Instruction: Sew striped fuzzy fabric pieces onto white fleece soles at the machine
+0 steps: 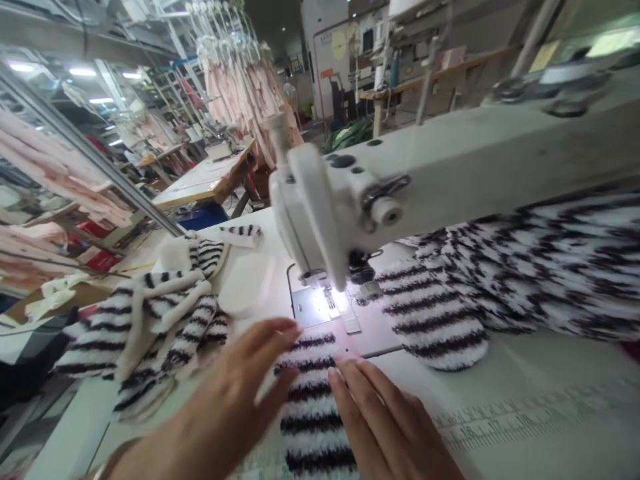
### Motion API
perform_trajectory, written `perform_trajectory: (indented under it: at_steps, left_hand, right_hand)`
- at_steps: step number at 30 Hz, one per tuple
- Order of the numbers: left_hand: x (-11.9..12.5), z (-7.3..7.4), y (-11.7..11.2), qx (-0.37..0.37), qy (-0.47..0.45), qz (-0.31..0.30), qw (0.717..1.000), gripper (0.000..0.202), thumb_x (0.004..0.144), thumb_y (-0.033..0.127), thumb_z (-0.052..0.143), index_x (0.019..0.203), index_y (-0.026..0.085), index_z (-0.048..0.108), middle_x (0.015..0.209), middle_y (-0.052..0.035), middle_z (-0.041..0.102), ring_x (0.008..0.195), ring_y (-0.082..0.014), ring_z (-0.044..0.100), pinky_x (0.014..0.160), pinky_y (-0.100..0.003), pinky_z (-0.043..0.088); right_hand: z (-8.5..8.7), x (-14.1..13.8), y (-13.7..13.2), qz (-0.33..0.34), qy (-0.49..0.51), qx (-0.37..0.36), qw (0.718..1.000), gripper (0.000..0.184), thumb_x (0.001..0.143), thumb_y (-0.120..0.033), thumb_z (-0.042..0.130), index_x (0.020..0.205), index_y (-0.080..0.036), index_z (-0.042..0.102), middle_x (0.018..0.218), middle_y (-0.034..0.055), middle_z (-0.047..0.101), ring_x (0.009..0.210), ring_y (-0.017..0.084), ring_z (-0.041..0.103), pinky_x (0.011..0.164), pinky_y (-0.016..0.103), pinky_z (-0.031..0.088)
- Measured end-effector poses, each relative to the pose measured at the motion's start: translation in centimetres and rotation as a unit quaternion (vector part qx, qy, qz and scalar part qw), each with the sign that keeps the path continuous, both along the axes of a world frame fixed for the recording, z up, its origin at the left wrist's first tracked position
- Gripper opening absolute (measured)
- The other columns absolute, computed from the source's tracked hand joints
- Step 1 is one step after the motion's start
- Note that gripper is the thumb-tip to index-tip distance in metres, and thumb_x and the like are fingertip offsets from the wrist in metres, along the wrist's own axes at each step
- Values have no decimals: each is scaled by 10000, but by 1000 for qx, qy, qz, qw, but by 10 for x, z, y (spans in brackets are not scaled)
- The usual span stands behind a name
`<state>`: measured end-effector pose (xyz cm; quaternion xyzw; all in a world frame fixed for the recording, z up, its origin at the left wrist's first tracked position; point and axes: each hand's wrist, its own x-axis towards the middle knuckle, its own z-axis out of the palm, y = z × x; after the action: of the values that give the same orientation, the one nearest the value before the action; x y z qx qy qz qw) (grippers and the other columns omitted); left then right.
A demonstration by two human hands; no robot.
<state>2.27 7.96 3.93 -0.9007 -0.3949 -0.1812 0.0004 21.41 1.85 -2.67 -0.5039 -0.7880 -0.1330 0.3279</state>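
A fluffy black-and-white striped fabric piece (313,407) lies flat on the table just in front of the lit sewing machine needle area (331,301). My left hand (235,393), a little blurred, is at the fabric's left edge with its fingers apart and thumb spread; whether it presses the cloth I cannot tell. Over the right edge rests my right hand (387,417), its fingers stretched out flat and touching the cloth. The fabric's far end stops short of the presser foot. Neither hand grips anything.
A heap of striped pieces (155,320) lies on the left, with a plain white piece (245,283) beside it. More striped fabric (440,320) passes under the machine arm (475,157) on the right. A ruler scale (500,427) marks the front edge. Pink garments (240,93) hang behind.
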Motion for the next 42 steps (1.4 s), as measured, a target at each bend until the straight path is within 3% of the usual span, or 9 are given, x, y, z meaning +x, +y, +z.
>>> perform_trajectory:
  at_steps: [4, 9, 14, 23, 28, 31, 34, 38, 42]
  left_hand:
    - [7, -20, -21, 25, 46, -90, 995, 385, 905, 142, 447, 1274, 32, 445, 1296, -200, 547, 1271, -254, 467, 1025, -351, 473]
    - [16, -28, -4, 11, 12, -96, 995, 417, 884, 120, 446, 1282, 2, 409, 1316, -242, 508, 1277, -301, 455, 1028, -437, 474]
    - [16, -31, 15, -2, -7, -104, 995, 438, 892, 125, 427, 1314, 22, 373, 1330, -231, 484, 1297, -294, 423, 1062, -449, 439]
    - [14, -36, 23, -7, 0, -97, 995, 473, 868, 92, 429, 1332, 40, 354, 1355, -224, 453, 1318, -287, 385, 1079, -457, 416]
    - [16, -33, 24, -17, 1, -97, 995, 454, 863, 89, 405, 1314, 57, 363, 1352, -225, 457, 1296, -296, 412, 1038, -491, 449]
    - [15, -30, 27, -35, 10, -102, 994, 437, 879, 101, 407, 1314, 69, 378, 1357, -211, 457, 1290, -293, 418, 1045, -499, 437]
    - [10, -22, 30, -62, -3, -120, 991, 391, 920, 153, 443, 1305, 92, 416, 1353, -173, 472, 1284, -252, 432, 1067, -435, 429]
    - [4, -3, 30, -104, -48, -138, 984, 278, 946, 177, 470, 1217, 161, 526, 1259, -81, 569, 1186, -162, 521, 1023, -305, 468]
    - [4, 9, 24, -153, -18, -199, 968, 258, 968, 148, 406, 1141, 149, 597, 1195, -78, 616, 1112, -149, 573, 970, -270, 497]
  right_hand:
    - [-5, 1, 11, 16, -30, 6, 999, 394, 921, -78, 295, 1105, -126, 640, 1187, 49, 653, 1142, 194, 530, 836, 344, 392]
    - [-1, 2, 27, 2, -61, -14, 998, 453, 867, -21, 260, 1115, -80, 634, 1187, 82, 649, 1128, 202, 538, 872, 363, 384]
    - [3, 0, 39, -22, -78, -39, 996, 523, 748, 40, 298, 1149, -78, 613, 1198, 76, 640, 1126, 204, 539, 893, 374, 376]
    - [0, -3, 48, -36, -57, -23, 997, 484, 768, 19, 327, 1140, -92, 616, 1191, 82, 643, 1114, 203, 547, 916, 368, 378]
    - [-3, 0, 48, -32, -37, -20, 999, 499, 789, 29, 306, 1147, -116, 621, 1220, 51, 632, 1134, 198, 542, 936, 366, 399]
    - [1, 11, 53, 16, -28, -36, 999, 506, 815, 12, 288, 1184, -125, 607, 1245, 39, 616, 1177, 190, 514, 947, 362, 438]
    - [12, 30, 54, 77, 4, -87, 993, 531, 828, 14, 250, 1205, -139, 591, 1257, 34, 604, 1210, 142, 487, 986, 329, 448]
    - [28, 47, 33, 79, -8, -130, 988, 526, 831, 26, 266, 1231, -143, 562, 1227, 45, 612, 1170, 84, 508, 956, 228, 461]
    - [21, 33, 0, 51, -37, -76, 995, 489, 842, -23, 314, 1247, -148, 559, 1247, 51, 597, 1178, 161, 504, 919, 289, 477]
